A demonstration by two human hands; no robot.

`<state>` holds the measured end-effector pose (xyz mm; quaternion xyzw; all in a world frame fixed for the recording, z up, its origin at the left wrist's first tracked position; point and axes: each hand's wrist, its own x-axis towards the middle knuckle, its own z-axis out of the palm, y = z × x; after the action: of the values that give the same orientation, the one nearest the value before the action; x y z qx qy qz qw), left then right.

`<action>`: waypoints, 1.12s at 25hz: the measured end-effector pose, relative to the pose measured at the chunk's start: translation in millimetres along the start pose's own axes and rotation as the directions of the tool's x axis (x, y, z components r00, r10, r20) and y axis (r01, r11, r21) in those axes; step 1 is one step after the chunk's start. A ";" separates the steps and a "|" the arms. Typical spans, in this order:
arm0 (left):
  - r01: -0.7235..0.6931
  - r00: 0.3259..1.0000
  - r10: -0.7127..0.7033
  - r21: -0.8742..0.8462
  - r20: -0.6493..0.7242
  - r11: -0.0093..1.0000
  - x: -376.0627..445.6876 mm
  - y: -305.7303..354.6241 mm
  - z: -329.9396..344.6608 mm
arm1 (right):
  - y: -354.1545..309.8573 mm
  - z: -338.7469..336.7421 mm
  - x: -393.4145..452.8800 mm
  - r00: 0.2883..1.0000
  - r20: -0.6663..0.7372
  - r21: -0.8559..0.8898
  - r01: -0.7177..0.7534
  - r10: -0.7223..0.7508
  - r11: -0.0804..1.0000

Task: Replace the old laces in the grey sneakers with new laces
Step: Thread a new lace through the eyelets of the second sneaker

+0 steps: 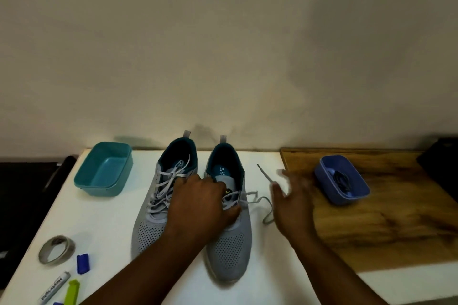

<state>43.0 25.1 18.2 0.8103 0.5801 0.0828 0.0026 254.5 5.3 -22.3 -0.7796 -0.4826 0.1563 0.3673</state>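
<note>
— So, where do the grey sneakers stand?

— Side by side on the white table (111, 225), toes toward the person, heels near the wall. The left sneaker (158, 203) is fully laced with its light grey lace (164, 187). The right sneaker (229, 238) is half unlaced.

— And the hands?

— The left hand (200, 203) lies over the right sneaker's tongue, fingers curled down onto the eyelet rows, holding the shoe. The right hand (291, 205) is just beside the shoe, blurred; its thumb and a finger seem to pinch the loose old lace (264, 202), the other fingers spread apart. That lace runs from the eyelets out over the table, its dark tip (260, 167) sticking up past the fingers.

— The new laces?

— A dark bundle of laces (343, 179) sits in the blue tub (347, 197) on the wooden board (386, 228), to the right, apart from the hand.

— Anything else?

— A teal tub (99, 186) at the far left; near the front edge, a tape roll (56, 249), a blue clip (82, 263), a marker (54, 288) and a green clip (71, 292).
</note>
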 end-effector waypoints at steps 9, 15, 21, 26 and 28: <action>0.067 0.998 -0.065 0.125 -0.015 0.990 -4.0 -11.8 6.2 | -0.4 -3.4 11.9 0.988 -0.111 0.092 0.118 -0.108 0.989; 0.004 1.000 -0.005 0.056 0.004 0.998 -1.4 -16.5 4.3 | 10.1 -9.4 6.8 0.990 -0.011 0.020 -0.141 0.141 0.990; -0.039 0.999 0.039 0.016 -0.004 0.999 -3.6 -20.4 9.8 | -18.9 17.0 -16.2 0.914 0.233 -0.232 0.383 -0.331 0.894; -0.057 0.998 0.058 0.022 -0.017 0.998 -1.7 -19.1 12.9 | -3.9 -12.6 9.6 0.954 -0.128 -0.455 0.187 -0.272 0.870; -0.062 0.998 0.063 0.013 -0.027 0.998 -2.0 -18.4 12.8 | -0.8 -9.3 8.6 0.967 -0.151 -0.420 0.127 -0.208 0.899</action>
<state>26.9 30.4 3.4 0.8268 0.5550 0.0904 -0.0131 263.8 9.0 -14.4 -0.8056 -0.5323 -0.0555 0.2541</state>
